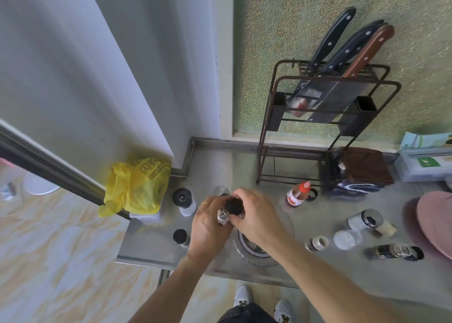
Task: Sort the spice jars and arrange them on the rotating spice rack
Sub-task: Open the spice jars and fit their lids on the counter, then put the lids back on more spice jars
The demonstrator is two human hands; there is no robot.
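Note:
Both hands hold one black-capped spice jar [231, 209] above the steel counter. My left hand [209, 227] grips its glass body and my right hand [258, 215] curls round its cap. Under my right wrist lies the round metal rotating rack [254, 251], partly hidden. A black-lidded grinder [184, 201], a small black-capped jar [180, 237] and a clear jar [220, 191] stand to the left. At the right, a red-capped bottle [299, 194] stands, while several jars lie or stand: [364, 220], [316, 243], [347, 239], [393, 251].
A yellow plastic bag [137, 185] sits at the counter's left corner. A knife rack [327, 117] with three knives stands at the back, folded cloths [364, 168] and a plastic box [425, 161] beside it. A pink object [435, 222] is at the right edge.

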